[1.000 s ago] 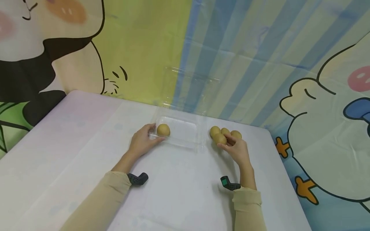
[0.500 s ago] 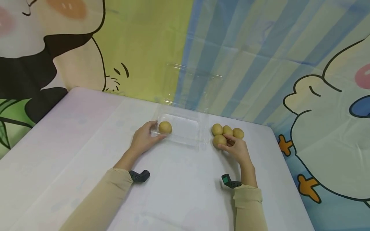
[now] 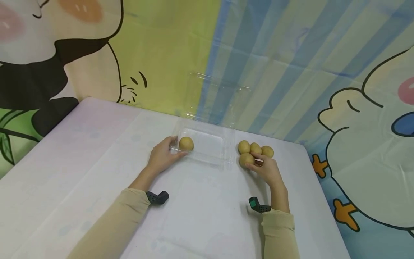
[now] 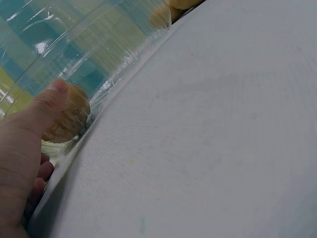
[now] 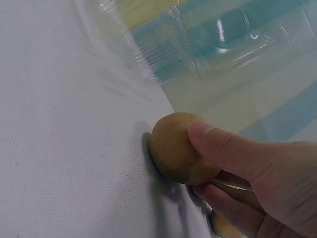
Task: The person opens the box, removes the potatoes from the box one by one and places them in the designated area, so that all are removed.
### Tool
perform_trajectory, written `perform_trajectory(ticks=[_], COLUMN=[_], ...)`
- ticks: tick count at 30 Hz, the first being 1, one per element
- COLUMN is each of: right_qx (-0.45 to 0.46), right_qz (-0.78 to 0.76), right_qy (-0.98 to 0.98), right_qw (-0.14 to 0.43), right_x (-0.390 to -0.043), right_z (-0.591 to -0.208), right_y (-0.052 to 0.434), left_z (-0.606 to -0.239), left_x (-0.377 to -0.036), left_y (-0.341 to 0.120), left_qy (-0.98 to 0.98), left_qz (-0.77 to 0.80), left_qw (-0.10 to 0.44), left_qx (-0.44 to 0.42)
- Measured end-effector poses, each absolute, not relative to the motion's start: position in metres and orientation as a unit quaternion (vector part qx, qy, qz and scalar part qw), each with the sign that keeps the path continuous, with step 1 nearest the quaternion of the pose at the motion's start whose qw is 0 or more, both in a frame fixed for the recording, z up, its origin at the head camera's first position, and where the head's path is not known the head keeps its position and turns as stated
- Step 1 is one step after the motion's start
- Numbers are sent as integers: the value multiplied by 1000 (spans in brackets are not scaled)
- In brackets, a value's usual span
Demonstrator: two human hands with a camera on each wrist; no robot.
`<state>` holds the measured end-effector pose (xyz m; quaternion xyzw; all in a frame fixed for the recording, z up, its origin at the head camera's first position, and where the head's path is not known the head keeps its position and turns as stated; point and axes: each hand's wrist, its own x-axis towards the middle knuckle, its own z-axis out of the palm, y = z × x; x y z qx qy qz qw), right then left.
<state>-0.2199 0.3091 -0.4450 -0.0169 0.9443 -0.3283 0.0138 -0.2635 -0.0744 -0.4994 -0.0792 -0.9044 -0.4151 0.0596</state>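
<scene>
In the head view my right hand pinches a round yellow-brown, potato-like piece between thumb and fingers. The right wrist view shows this piece close against the white table, the thumb on its upper side. Beside it lie several similar pieces. My left hand grips the left end of a clear plastic clamshell box, whose lid stands raised at the back. One like piece sits inside at that end; the left wrist view has the thumb over it, at the box wall.
The white-covered table ends at a printed cloth backdrop just behind the box. Cartoon figures on the cloth flank both sides. Each wrist wears a black camera mount, such as the left one.
My right hand and its piece have come slightly lower and nearer, apart from the piece behind. The left hand stays on the box. The head view has shifted a little.
</scene>
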Motion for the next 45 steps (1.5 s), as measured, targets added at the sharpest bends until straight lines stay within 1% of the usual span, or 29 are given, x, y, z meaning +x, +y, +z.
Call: perform_trajectory(ticks=[8,15,20,23,26,31,34,39,42,45], right_qx=[-13,-10,-61,-88,-99,-136,-154,-145,-145,-155], right_qz=[-300,-279,-302,-340,-361,-342,-339,-326,-325,-324], right_qy=[954,960,949,933,925,929,928,932,929,926], right_qw=[-3,-34,-71,-73,-64,-32,0,69,101,119], right_x=[-216,-212,-212,-214,-217,-231,-248,-275,-283,-287], right_z=[-431,-415,-405,-403,-402,-403,-407,-420,-427,-431], right_y=[304,289,271,257,241,206,186,160,150,143], left_z=[-494,-492,-494,-498,-501,-501,-500,-501,-502,-503], left_x=[-262,-260,-260,-260,-260,-260,-260,-262,-262,-261], left_y=[-78,-83,-86,-86,-84,-83,-83,-82,-79,-75], left_qy=[-904,-905,-902,-901,-901,-900,-903,-902,-902,-903], left_qz=[-415,-414,-420,-422,-424,-423,-418,-419,-418,-417], left_qw=[59,66,70,70,68,69,72,72,67,64], left_qx=[-79,-78,-75,-69,-67,-74,-72,-78,-81,-86])
